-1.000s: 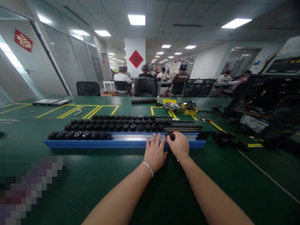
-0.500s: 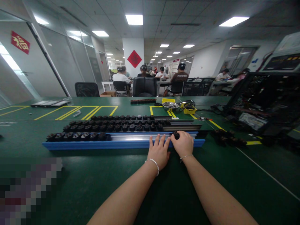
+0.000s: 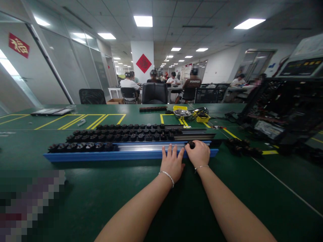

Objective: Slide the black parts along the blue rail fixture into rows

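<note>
A long blue rail (image 3: 106, 156) with a silvery channel lies across the table before me. Several black plug-like parts (image 3: 81, 147) with metal prongs sit in its left end. My left hand (image 3: 172, 162) has its fingers spread over the front edge of the rail, right of centre, and holds nothing. Close beside it, my right hand (image 3: 199, 154) is closed around one black part (image 3: 191, 145) at the right end of the channel. The underside of that part is hidden by the hand and rail.
Behind the blue rail lie more rails with rows of black parts (image 3: 126, 137). Loose black parts (image 3: 243, 147) are heaped to the right, near a large open machine (image 3: 275, 107). A metal bowl (image 3: 182, 113) and yellow containers (image 3: 202, 118) stand farther back. People sit at far tables.
Both hands have shifted very slightly right along the rail, the right one still gripping the black part. The whole view has moved a little.
</note>
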`<state>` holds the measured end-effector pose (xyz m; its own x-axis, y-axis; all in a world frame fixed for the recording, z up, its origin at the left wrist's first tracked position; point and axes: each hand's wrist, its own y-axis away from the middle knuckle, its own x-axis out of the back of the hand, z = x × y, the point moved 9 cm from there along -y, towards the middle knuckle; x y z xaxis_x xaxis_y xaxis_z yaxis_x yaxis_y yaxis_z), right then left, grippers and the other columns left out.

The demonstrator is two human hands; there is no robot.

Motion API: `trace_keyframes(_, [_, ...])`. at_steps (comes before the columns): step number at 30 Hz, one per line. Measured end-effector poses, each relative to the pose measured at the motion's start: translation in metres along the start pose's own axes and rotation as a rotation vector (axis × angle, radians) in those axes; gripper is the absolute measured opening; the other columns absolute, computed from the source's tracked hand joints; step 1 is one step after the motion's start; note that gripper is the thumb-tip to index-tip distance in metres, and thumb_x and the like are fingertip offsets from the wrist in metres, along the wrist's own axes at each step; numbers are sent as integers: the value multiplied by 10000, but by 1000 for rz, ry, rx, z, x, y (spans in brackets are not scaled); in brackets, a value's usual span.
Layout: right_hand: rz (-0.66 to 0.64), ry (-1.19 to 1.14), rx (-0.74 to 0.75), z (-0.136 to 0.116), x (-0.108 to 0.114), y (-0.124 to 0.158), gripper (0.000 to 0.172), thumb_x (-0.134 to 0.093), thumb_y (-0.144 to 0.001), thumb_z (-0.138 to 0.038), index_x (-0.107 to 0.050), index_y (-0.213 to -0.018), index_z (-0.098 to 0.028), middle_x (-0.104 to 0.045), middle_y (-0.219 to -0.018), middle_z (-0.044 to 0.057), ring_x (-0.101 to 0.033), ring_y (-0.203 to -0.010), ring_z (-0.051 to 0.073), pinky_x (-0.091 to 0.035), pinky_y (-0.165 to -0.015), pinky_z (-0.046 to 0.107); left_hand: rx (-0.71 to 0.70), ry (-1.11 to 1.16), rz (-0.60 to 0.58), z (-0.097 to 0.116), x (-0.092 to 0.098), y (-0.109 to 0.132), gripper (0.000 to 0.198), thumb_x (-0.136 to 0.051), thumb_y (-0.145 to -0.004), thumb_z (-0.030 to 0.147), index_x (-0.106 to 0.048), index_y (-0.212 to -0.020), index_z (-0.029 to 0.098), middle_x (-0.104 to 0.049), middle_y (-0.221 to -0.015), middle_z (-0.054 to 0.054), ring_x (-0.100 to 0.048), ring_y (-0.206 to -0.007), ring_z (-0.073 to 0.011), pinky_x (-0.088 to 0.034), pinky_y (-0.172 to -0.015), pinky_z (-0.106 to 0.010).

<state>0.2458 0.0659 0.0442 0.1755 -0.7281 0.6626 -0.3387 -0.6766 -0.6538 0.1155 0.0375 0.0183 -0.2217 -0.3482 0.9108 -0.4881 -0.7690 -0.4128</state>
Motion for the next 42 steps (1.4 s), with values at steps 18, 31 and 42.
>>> trace_keyframes(18, [-21,34,-145,18,5,-2,275,-461,-711,-358,-646,-781,-167,-656,-873,84,-516,-892,237,-215,-1003,471,53,-26,-21,21,-5,-11,695,-550,-789,500,-328,-1395,241,-449,-1334,-163,-328,-1281,-337,-152,-1027,-680])
trace_keyframes(31, [22,81,-207,42,12,-8,330,-437,-710,-370,-661,-811,-150,-646,-864,103,-516,-851,237,-254,-967,456,35,-6,5,19,-5,-7,655,-494,-819,497,-310,-1401,260,-427,-1370,-138,-298,-1304,-324,-140,-1037,-672])
trace_keyframes(42, [6,96,-207,69,18,-17,360,-459,-710,-365,-674,-881,-131,-646,-898,115,-541,-845,236,-390,-816,341,-122,63,6,21,-7,-8,623,-417,-863,399,-246,-1422,183,-343,-1464,-63,-217,-1358,-240,-86,-1116,-571])
